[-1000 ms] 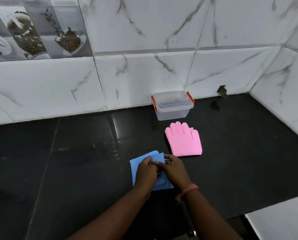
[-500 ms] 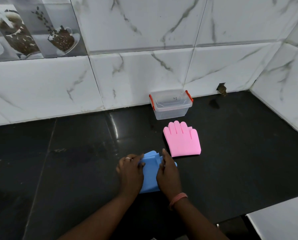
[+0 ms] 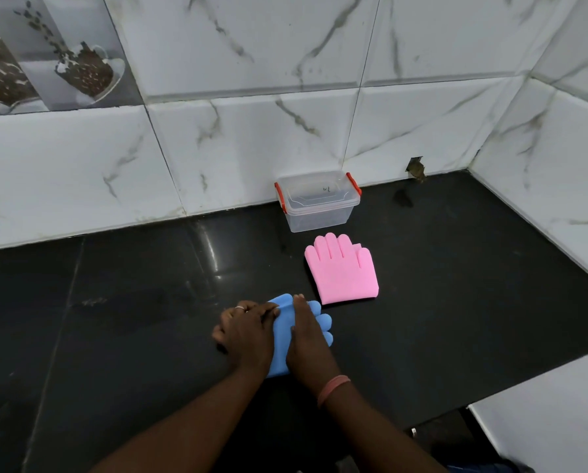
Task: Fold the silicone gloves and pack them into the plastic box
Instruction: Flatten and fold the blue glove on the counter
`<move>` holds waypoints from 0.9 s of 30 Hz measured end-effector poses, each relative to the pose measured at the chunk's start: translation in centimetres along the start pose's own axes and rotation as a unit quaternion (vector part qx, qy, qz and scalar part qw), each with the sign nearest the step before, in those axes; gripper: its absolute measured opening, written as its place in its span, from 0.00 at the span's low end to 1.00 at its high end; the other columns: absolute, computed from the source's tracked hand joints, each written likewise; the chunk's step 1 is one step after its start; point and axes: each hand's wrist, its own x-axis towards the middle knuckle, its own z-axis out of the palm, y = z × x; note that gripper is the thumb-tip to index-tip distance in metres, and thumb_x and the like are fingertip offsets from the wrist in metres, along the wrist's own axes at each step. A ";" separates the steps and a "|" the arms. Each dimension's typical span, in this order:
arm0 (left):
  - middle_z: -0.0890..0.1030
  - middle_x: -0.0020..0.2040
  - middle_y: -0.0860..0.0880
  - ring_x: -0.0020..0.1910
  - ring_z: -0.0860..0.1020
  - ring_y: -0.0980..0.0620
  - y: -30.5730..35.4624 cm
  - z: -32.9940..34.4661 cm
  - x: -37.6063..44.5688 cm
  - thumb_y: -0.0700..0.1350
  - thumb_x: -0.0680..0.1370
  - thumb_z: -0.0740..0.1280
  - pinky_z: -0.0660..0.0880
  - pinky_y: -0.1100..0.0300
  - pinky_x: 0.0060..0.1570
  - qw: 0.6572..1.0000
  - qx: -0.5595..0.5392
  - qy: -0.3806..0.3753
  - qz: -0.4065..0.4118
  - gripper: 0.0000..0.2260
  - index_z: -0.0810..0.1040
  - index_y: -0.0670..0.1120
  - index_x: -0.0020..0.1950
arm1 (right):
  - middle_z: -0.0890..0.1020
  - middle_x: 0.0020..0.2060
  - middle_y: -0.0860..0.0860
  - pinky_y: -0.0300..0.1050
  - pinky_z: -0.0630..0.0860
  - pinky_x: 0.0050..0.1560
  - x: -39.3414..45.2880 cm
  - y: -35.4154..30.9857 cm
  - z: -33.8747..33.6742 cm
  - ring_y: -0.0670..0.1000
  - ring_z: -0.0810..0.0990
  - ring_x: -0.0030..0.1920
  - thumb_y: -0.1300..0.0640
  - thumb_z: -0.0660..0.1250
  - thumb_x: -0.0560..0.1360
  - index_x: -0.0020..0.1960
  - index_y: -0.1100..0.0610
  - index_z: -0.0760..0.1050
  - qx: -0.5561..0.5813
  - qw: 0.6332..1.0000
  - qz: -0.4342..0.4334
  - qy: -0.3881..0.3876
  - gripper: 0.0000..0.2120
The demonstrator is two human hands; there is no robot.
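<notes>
A blue silicone glove [image 3: 283, 339] lies folded on the black counter, its fingertips poking out to the right. My left hand [image 3: 246, 334] grips its left side, with the fingertips pinching the top fold. My right hand [image 3: 308, 343] presses flat on the glove's right half. A pink silicone glove [image 3: 342, 270] lies folded just beyond, fingers pointing at the wall. Behind it stands a clear plastic box [image 3: 318, 201] with red side clips and its lid on, against the wall.
The black counter [image 3: 115, 319] ends at marble-tiled walls behind and on the right. A small hole [image 3: 415, 169] sits in the back wall near the corner. A white surface [image 3: 552, 414] begins at the lower right, past the counter's front edge.
The blue glove has been folded narrower. My hands moved from pinching its middle to lying on either side of it, and its fingertips now show at the right.
</notes>
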 end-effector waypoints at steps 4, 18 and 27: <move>0.77 0.65 0.52 0.64 0.72 0.44 0.3 -0.1 -0.3 0.60 0.75 0.72 0.67 0.44 0.62 0.999 -0.028 0.021 -0.029 0.14 0.82 0.61 0.59 | 0.57 0.79 0.64 0.53 0.52 0.79 0.1 0.8 1.1 0.62 0.57 0.79 0.56 0.60 0.80 0.80 0.62 0.57 -0.226 0.971 -0.043 0.057 0.30; 0.87 0.45 0.34 0.44 0.86 0.36 -0.7 -4.0 1.1 0.35 0.71 0.77 0.83 0.48 0.45 0.779 -0.490 -0.223 -0.322 0.12 0.84 0.33 0.52 | 0.75 0.68 0.51 0.41 0.71 0.67 1.0 0.7 -0.3 0.52 0.76 0.66 0.62 0.60 0.79 0.66 0.55 0.77 -0.065 0.996 0.039 0.049 0.17; 0.83 0.36 0.55 0.36 0.80 0.58 3.1 -7.4 -0.4 0.51 0.70 0.77 0.75 0.63 0.36 0.920 -0.379 -0.097 0.009 0.10 0.78 0.48 0.40 | 0.82 0.43 0.54 0.40 0.72 0.43 2.9 -5.0 -6.1 0.53 0.81 0.46 0.60 0.64 0.77 0.49 0.62 0.79 0.099 0.979 0.168 0.056 0.07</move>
